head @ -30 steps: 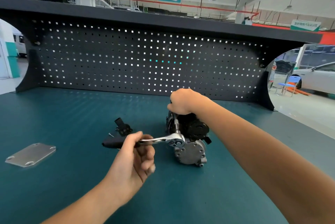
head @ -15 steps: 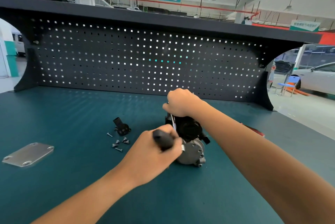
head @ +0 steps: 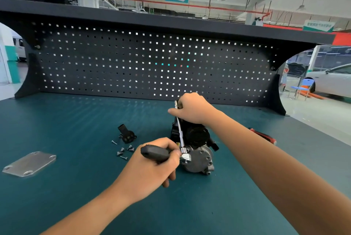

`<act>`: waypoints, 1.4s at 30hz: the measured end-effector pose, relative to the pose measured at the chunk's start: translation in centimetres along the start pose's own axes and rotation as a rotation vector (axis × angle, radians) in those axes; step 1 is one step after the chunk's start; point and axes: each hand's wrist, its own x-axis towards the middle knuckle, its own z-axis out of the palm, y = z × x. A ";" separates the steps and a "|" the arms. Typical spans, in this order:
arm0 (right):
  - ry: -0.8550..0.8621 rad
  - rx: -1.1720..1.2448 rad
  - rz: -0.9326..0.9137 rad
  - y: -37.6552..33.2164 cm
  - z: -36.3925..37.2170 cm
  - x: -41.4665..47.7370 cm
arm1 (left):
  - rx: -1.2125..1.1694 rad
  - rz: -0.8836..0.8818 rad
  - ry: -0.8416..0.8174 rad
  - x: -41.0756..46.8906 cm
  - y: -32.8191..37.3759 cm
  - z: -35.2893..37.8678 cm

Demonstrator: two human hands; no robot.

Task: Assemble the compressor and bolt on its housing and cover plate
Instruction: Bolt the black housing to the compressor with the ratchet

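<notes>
Compressor (head: 197, 151) under both grips clamping ratchet (head: 182, 139); screws (head: 124, 152), cover plate (head: 29, 164) left.

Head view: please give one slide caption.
Left hand turns a ratchet on the compressor; right hand steadies it.

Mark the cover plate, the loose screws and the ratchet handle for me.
cover plate (head: 30, 163), head view, middle of its flat top face.
loose screws (head: 121, 152), head view, one screw in the cluster.
ratchet handle (head: 154, 152), head view, black grip in the left hand.
</notes>
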 end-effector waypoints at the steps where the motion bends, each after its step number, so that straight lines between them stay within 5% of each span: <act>1: 0.004 0.020 -0.005 0.1 0.0 -0.1 | -0.004 -0.004 0.004 -0.1 -0.1 -0.1; 8: 0.039 0.118 -0.008 0.1 -0.1 -0.8 | -0.062 0.028 0.045 -0.5 -0.8 -0.2; 14: 0.293 0.529 0.083 1.8 0.1 -1.9 | -0.241 0.076 0.235 -0.7 -1.1 -2.2; 17: 0.474 0.620 0.156 2.4 0.7 -2.4 | -0.128 0.054 0.240 -1.1 -1.8 -4.1; 21: 0.261 0.593 0.341 3.1 1.4 -2.8 | 0.261 -0.010 0.091 -1.8 -3.1 -6.7; 26: 0.026 1.068 0.548 3.3 1.4 -3.4 | 1.218 0.188 -0.211 -2.1 -5.7 -8.3; 30: 0.073 1.341 0.566 4.5 2.0 -3.7 | 1.297 0.223 -0.205 -1.8 -5.4 -8.9; 33: 0.099 1.488 0.535 5.3 2.5 -4.3 | 1.263 0.138 -0.389 -1.7 -4.2 -7.9; 34: 0.098 1.523 0.529 5.6 2.6 -4.4 | 1.226 0.188 -0.315 -1.7 -4.6 -7.8; 36: 0.107 1.550 0.540 6.1 2.9 -4.5 | 1.244 0.051 -0.377 -1.6 -5.2 -7.9; 42: 0.127 1.419 0.503 6.0 2.4 -3.8 | 1.132 0.054 -0.493 -0.1 -5.7 -8.8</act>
